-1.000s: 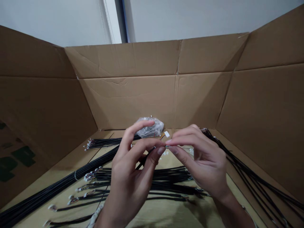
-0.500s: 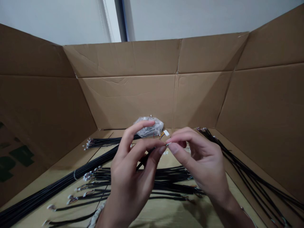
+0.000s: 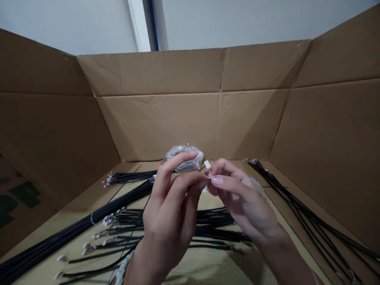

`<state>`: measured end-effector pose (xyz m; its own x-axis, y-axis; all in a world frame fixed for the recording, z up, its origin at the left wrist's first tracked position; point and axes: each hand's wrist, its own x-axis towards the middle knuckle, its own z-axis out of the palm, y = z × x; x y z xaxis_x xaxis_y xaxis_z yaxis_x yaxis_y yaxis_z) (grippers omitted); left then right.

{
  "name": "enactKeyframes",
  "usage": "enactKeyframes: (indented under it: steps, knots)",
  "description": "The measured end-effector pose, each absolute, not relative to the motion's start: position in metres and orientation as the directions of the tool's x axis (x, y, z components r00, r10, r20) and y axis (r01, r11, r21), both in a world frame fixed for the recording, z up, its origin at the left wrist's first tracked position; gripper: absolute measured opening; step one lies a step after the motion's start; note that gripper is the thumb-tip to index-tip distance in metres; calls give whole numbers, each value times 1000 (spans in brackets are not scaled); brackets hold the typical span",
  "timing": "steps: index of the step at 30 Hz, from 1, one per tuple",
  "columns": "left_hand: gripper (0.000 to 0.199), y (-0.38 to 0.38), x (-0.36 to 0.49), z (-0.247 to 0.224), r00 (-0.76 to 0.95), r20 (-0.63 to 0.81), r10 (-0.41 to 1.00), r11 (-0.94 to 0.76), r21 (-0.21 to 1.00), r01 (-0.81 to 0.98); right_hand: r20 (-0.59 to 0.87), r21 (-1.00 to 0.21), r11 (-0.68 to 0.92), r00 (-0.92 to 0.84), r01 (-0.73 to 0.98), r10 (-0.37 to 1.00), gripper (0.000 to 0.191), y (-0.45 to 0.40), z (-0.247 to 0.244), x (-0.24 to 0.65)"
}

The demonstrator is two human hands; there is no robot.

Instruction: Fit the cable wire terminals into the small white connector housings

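My left hand (image 3: 168, 211) is closed in a pinch, thumb against index finger, on the end of a black cable that is mostly hidden behind the fingers. Another of its fingers arches up, off the cable. Fingertip to fingertip with it, my right hand (image 3: 247, 202) pinches the thin wire tip (image 3: 210, 178) of that cable. The tip is too small to make out in detail. Just behind the fingertips shows a white connector (image 3: 207, 164) with coloured wires. Below the hands, several short black cables (image 3: 213, 215) with white connectors lie side by side.
Tall cardboard walls (image 3: 166, 126) enclose the table (image 3: 204, 269) on three sides. A clear plastic bag (image 3: 185, 156) sits at the back. A tied bundle of long black cables (image 3: 115, 204) runs along the left, and loose black cables (image 3: 297, 206) stretch down the right.
My right hand has turned, its fingers shifting slightly around the wire tip. My left hand keeps its pinch and has moved slightly right.
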<state>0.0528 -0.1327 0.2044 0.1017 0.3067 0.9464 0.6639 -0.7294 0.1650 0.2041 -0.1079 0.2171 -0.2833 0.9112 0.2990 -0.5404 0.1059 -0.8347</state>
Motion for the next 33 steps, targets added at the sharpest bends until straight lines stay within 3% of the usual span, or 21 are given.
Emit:
enactKeyframes:
  steps: [4, 9, 17, 24, 29, 33]
  knots:
    - [21, -128, 50, 206, 204, 960, 191, -691, -16, 723, 212, -820, -17, -331, -572, 919, 14, -104, 216, 204]
    - [18, -131, 49, 209, 218, 964, 154, -665, -62, 744, 184, -829, -50, -358, -556, 916, 15, -102, 217, 205]
    - [24, -132, 46, 207, 214, 964, 160, -686, -47, 726, 418, -832, 265, -237, -488, 877, 11, -107, 212, 206]
    - [17, -132, 47, 209, 74, 898, 434, -751, 315, 581, 678, -722, 615, -150, -317, 720, 19, -98, 203, 205]
    - [11, -126, 44, 217, 88, 768, 634, -743, 574, 343, 703, -707, 669, -124, -227, 700, 21, -98, 203, 207]
    - [17, -122, 41, 222, 141, 691, 709, -700, 663, 266, 650, -759, 623, -266, -186, 712, 13, -100, 212, 222]
